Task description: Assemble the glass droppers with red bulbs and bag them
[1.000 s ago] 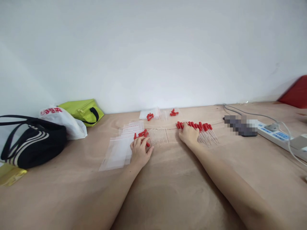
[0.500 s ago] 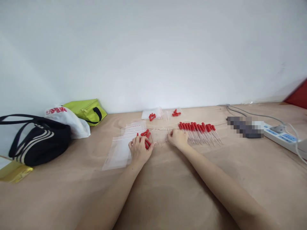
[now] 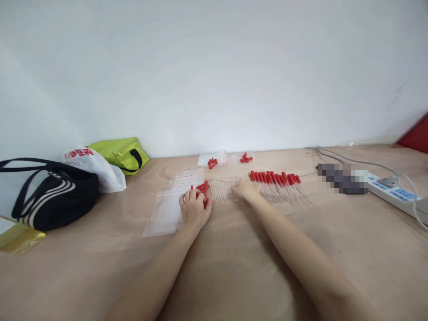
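Note:
My left hand (image 3: 195, 207) rests over a pile of red rubber bulbs (image 3: 202, 186), its fingers bent around some of them. Clear plastic bags (image 3: 165, 214) lie under and left of it. Between my hands is a row of thin clear tubes (image 3: 222, 191). At the row's right end, my right hand (image 3: 246, 189) has its fingers pressed together; what they pinch, if anything, is too small to make out. Right of it lies a row of droppers with red bulbs (image 3: 274, 178).
Small bags with red bulbs (image 3: 212, 163) (image 3: 246, 158) lie near the wall. At left are a black bag (image 3: 67, 200), a white bag (image 3: 100, 169) and a green bag (image 3: 117, 154). A power strip (image 3: 394, 191) with cables and a blurred dark object (image 3: 341, 178) sit at right.
My left thumb has drawn in closer to the red bulbs. My right hand has shifted very slightly to the left at the tubes.

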`<state>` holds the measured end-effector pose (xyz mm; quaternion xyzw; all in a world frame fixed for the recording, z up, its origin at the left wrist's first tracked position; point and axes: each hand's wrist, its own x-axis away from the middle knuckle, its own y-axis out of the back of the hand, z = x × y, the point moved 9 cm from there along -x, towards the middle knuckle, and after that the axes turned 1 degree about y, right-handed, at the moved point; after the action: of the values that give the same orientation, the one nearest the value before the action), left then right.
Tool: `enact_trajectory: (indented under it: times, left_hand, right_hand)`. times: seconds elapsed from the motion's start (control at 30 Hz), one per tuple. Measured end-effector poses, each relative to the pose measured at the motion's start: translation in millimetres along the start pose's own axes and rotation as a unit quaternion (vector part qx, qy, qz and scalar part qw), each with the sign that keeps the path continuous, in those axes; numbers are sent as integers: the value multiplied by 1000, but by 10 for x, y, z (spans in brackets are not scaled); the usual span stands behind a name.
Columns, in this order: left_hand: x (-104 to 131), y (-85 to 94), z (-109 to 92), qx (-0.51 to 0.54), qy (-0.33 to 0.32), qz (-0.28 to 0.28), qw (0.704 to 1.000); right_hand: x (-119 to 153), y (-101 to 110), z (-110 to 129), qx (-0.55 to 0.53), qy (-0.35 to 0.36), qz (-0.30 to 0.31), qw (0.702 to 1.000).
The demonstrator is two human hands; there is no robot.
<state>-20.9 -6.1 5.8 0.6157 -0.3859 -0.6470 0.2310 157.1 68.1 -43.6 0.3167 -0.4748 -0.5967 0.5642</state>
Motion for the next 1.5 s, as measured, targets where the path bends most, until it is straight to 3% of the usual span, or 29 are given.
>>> enact_trajectory:
  times: [0.17, 0.3, 0.37, 0.5, 0.63, 0.8, 1.13, 1.3, 1.5]
  left_hand:
    - [24, 148, -46, 2, -13, -58, 998]
    - [86, 247, -149, 45, -43, -72, 995]
    - [118, 245, -241, 95, -81, -46, 991]
    - [199, 155, -465, 197, -175, 67, 962]
    - [205, 96, -465, 225, -153, 119, 955]
    - [250, 5, -573, 236, -191, 159, 939]
    - [222, -20, -578, 326, -160, 153, 919]
    - [217, -28, -531, 372, -132, 168, 903]
    - [212, -16, -520, 389, -135, 147, 899]
  right_hand:
    - [-13, -31, -30, -22, 11, 10, 1000]
    - [35, -21, -94, -48, 47, 19, 998]
    - [95, 36, -153, -57, 68, 7, 996]
    - [300, 248, -265, -72, 151, -73, 983]
    - [616, 285, -263, -118, 307, -107, 938]
    - [900, 154, -273, -133, 393, -151, 897]
    - [1116, 116, -114, -111, 443, -159, 875]
    - [1160, 118, -92, -98, 450, -165, 872]
    - [1181, 106, -71, -66, 453, -156, 875]
